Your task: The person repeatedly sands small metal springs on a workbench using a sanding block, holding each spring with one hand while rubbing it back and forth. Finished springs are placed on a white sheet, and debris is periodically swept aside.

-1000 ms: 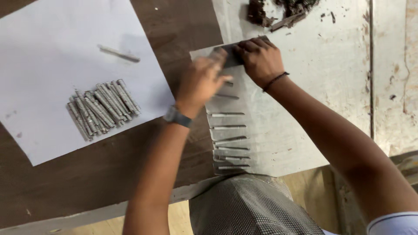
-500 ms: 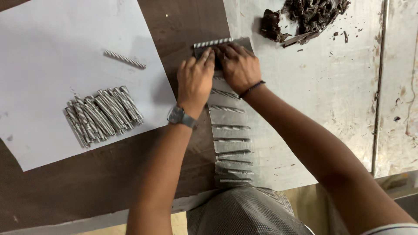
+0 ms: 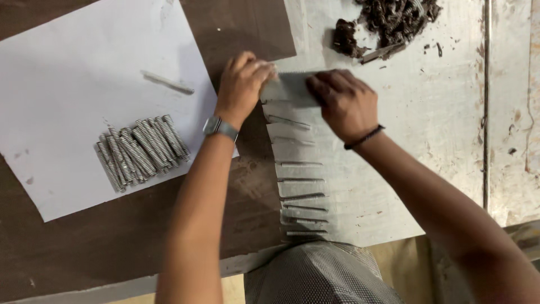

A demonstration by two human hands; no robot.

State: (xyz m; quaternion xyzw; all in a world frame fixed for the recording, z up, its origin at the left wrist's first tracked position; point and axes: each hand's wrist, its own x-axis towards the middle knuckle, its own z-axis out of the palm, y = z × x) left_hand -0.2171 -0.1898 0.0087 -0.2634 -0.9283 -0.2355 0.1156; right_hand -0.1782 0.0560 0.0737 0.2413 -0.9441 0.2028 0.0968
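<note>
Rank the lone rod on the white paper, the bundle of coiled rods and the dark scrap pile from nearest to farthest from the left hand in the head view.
From the left hand:
1. Lone rod, just to its left on the white paper.
2. Bundle of coiled rods, lower left on the same paper.
3. Dark scrap pile, top right, beyond the right hand.

Both forearms are bare, with no sleeves showing. The left hand point(image 3: 242, 84) has a wristwatch point(image 3: 220, 127) with a silvery metal band and a small pale face at the wrist. The right hand point(image 3: 343, 104) has a thin dark cord bracelet point(image 3: 364, 138) round the wrist. At the near edge shows a garment point(image 3: 318, 276) of fine grey check.
</note>
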